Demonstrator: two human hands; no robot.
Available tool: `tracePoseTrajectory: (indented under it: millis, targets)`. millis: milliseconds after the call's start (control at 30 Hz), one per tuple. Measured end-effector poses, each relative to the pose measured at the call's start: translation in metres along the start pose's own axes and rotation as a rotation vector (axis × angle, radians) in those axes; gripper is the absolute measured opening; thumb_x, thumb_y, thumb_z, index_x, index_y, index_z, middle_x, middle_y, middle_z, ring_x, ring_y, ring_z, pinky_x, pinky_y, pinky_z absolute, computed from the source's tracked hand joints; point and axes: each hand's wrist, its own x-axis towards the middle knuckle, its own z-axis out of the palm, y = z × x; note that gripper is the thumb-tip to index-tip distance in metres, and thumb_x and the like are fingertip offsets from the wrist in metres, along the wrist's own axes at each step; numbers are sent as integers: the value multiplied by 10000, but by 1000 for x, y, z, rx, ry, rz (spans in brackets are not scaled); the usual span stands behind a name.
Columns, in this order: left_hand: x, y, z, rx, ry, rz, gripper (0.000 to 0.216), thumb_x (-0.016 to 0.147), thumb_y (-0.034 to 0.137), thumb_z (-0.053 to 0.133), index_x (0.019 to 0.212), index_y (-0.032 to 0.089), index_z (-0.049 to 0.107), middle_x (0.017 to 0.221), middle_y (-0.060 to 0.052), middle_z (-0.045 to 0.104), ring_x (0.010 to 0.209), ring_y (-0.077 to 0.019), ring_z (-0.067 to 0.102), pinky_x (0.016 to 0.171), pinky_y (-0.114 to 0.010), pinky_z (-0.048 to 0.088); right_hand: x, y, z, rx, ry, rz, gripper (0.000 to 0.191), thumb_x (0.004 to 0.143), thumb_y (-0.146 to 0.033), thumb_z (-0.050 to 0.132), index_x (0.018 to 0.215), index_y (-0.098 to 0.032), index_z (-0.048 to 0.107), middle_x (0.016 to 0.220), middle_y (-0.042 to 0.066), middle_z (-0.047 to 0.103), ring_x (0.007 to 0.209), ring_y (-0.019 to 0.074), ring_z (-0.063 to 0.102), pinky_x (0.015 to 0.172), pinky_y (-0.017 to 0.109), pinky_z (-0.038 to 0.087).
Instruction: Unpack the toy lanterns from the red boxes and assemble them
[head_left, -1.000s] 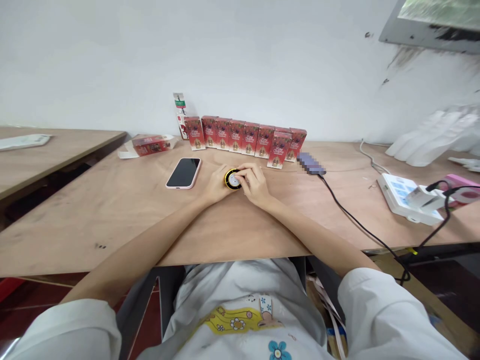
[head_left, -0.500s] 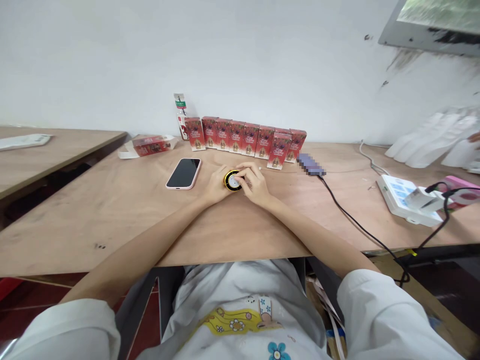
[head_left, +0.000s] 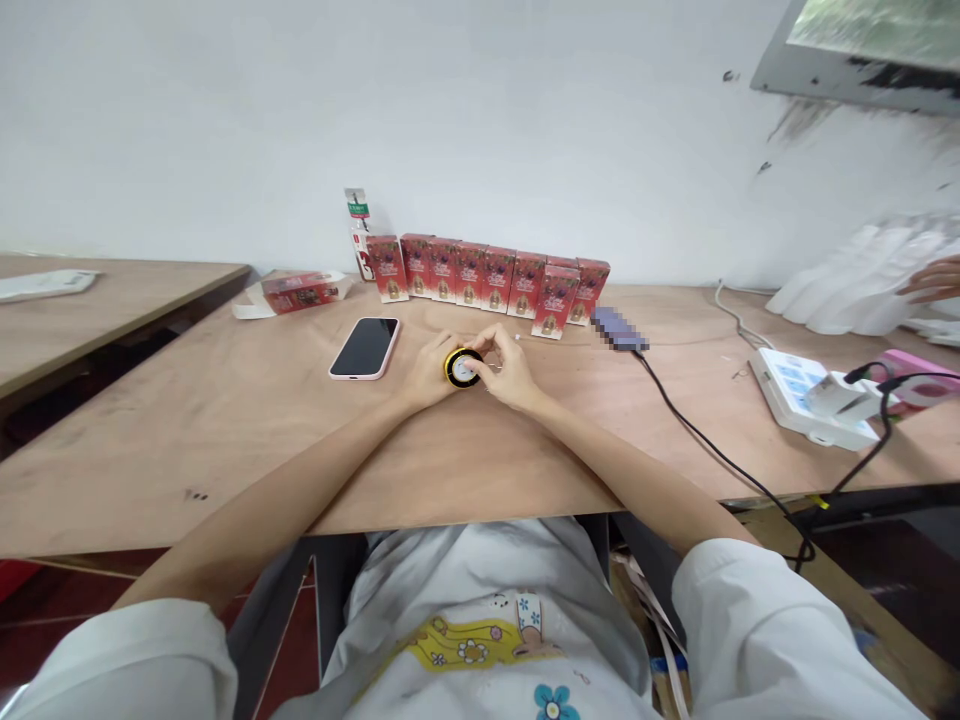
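Observation:
Between my hands, in the middle of the table, is a small round yellow-rimmed thing (head_left: pixel 451 370) with a black ring and a white centre; its exact kind is not clear. My left hand (head_left: pixel 429 372) is closed around its left side. My right hand (head_left: pixel 514 372) is bent over its right side, the thumb pressed on the white centre and the other fingers curled by the far edge. A phone (head_left: pixel 365 348) in a pink case lies left of my left hand. Beyond the hands stand several red printed boxes (head_left: pixel 498 280) in a row.
An opened red box (head_left: pixel 304 291) lies at the back left. On the right are a blurred-out purple device (head_left: pixel 619 330) on a black cable, a white power strip (head_left: pixel 814 398) with chargers, and a pink item (head_left: pixel 919 375). Another person's hand (head_left: pixel 936 278) touches white objects (head_left: pixel 847 280) at the far right.
My right thumb has shifted onto the white centre, and the fingers have drawn back from the face. The round thing is turned slightly. The other person's hand shows more at the right.

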Motion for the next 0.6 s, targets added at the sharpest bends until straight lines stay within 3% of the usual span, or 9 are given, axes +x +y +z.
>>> tracePoseTrajectory:
  millis: [233, 367, 600]
  targets:
    - [2, 5, -2, 6, -14, -68, 158, 781, 274, 562, 915, 211, 507, 907, -51, 572, 846, -190, 544, 758, -345, 459, -2, -6, -3, -192, 1, -130, 162, 884, -335, 499, 785, -211, 530, 890, 69, 608, 892, 181, 590, 827, 357, 482]
    - [2, 6, 0, -15, 3, -71, 185, 794, 308, 556, 951, 225, 501, 932, -51, 572, 865, -193, 548, 773, -344, 460, -5, -6, -4, -212, 20, -170, 158, 894, -314, 482, 792, -212, 547, 939, 83, 608, 935, 182, 599, 861, 361, 484]
    - [-1, 1, 2, 29, -19, -69, 200, 765, 332, 558, 909, 197, 520, 916, -47, 555, 835, -185, 546, 757, -327, 450, -6, 0, -8, -211, -63, -235, 148, 898, -286, 465, 812, -214, 562, 1040, 99, 601, 1000, 192, 593, 900, 373, 472]
